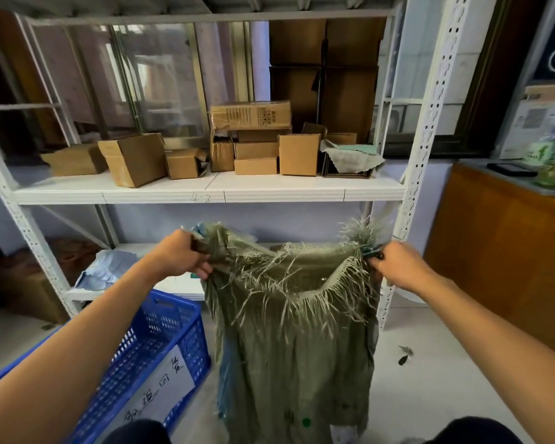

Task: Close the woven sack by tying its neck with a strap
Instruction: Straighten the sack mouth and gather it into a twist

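Note:
A grey-green woven sack (pixel 297 354) hangs upright in front of me, its mouth open and its rim frayed into loose strands. My left hand (pixel 181 254) grips the left corner of the rim. My right hand (pixel 398 267) grips the right corner, where a small dark blue-green piece shows between the fingers; I cannot tell if it is the strap. A blue liner shows along the sack's left side. The rim sags between the two hands.
A blue plastic crate (pixel 154 350) with a paper label stands on the floor at the left, touching the sack. A white metal shelf rack (pixel 205 192) with several cardboard boxes (pixel 297 153) stands behind. A wooden cabinet (pixel 500 251) is at the right.

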{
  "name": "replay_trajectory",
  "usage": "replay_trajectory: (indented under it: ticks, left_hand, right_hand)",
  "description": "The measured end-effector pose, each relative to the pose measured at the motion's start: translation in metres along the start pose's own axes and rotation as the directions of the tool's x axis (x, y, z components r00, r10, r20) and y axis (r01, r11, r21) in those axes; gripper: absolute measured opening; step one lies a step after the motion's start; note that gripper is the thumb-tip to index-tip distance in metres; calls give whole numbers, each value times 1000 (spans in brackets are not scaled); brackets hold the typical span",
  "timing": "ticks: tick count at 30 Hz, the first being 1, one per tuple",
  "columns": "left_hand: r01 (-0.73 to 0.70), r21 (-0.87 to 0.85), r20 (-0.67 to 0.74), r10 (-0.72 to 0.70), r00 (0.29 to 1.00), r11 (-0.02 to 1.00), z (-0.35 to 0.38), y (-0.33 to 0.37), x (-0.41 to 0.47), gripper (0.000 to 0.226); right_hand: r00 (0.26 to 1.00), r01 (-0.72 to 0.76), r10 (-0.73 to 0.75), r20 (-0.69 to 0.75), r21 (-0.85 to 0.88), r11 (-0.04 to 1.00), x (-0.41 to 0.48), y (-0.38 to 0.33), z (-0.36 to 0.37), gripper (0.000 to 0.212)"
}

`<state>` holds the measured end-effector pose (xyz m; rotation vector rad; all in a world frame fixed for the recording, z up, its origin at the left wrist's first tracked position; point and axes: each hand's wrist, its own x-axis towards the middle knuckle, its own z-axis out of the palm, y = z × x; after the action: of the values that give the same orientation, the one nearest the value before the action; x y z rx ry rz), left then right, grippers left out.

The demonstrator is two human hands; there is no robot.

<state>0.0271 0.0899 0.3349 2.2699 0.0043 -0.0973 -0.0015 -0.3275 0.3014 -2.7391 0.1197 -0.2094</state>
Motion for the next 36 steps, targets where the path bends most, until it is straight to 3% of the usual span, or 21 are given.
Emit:
replay_trajectory:
  ticks: [2,4,7,13,16,21,23,25,29,33,36]
  left_hand:
    - [-38,409,-91,83,992,912,-3,2,-1,24]
    - [-69,651,-157,223,962,756,-2,4,-4,29]
    - [-210,687,-57,340,939,695,4,2,-7,25]
    - [-268,708,52,330,943,653,3,-13,-7,23]
    - [-258,673,32,322,946,693,3,-12,-10,25]
    - [-161,446,-73,215,974,881,6,-8,-14,11]
    - [-145,247,-90,171,981,958,14,-6,-16,13]
    - [-99,-24,-68,97,993,995,22,-4,-18,14]
    - [42,-390,14,-40,999,920,35,-2,-19,16]
    - [113,-689,54,-105,993,716,41,-5,-13,24]
    - [99,-787,48,-99,994,609,45,-15,-8,27]
  right_hand:
    - [994,67,-78,-72,-142,988,-1,-2,2,17]
    - [987,115,-135,-88,-199,973,-3,-3,4,16]
    - [990,127,-139,-24,-280,952,-4,-4,6,22]
    - [986,165,-153,60,-323,932,-11,-6,2,37]
    - [995,90,-70,78,-294,952,-11,-9,-2,12]
    - [979,-117,95,178,120,986,-7,-12,-8,7]
    - [965,-200,132,227,309,930,-10,-14,-11,13]
    - [947,-301,189,261,503,810,-14,-16,-10,17]
    - [917,-398,222,332,703,589,-16,-18,-1,24]
    - [908,-408,92,409,810,421,-15,-16,6,20]
    - [876,-394,-48,479,771,501,-14,-9,10,21]
